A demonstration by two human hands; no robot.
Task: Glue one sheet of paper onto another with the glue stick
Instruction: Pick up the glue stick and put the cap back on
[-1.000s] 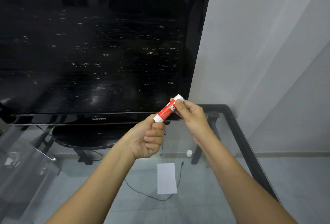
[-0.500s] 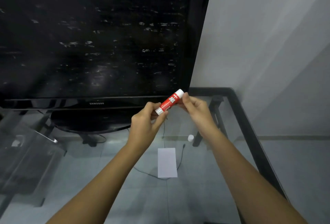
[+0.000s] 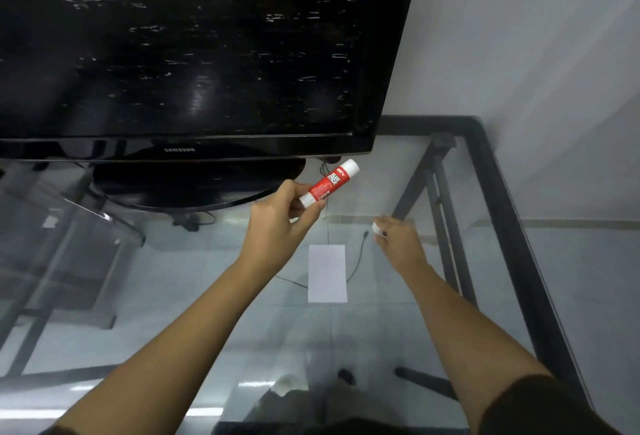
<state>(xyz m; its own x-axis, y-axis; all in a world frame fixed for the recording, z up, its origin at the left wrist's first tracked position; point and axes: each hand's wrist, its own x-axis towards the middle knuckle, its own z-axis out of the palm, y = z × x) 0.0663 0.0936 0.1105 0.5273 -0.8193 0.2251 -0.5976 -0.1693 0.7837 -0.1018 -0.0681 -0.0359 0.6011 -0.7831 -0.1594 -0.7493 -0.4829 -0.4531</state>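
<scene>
The left hand holds the glue stick up above the glass tabletop, just in front of the lower right corner of the television. The fingers are curled round the stick's lower end, thumb on one side and fingertips on the other, so only that end is covered. The stick's long axis runs on a slant: its gripped end points near and left, its free end points far and right, raised toward the screen's bottom edge. Its body is red with white lettering reading "GLUE STICK" along its length, with a small block of fine print nearer the hand. Both ends are white; the free end is a plain white cylinder section.

The right hand is apart from the stick, lower and to the right, over the tabletop near the dark table leg. Its fingers are drawn together at the tips round a small white round piece, which shows only at the fingertips; whether it is gripped or merely touched cannot be told.

A white sheet of paper lies flat on the tabletop between the two forearms, its long axis running near to far. It looks blank. A thin black cable curves past the paper's right edge, seen through the glass.
</scene>
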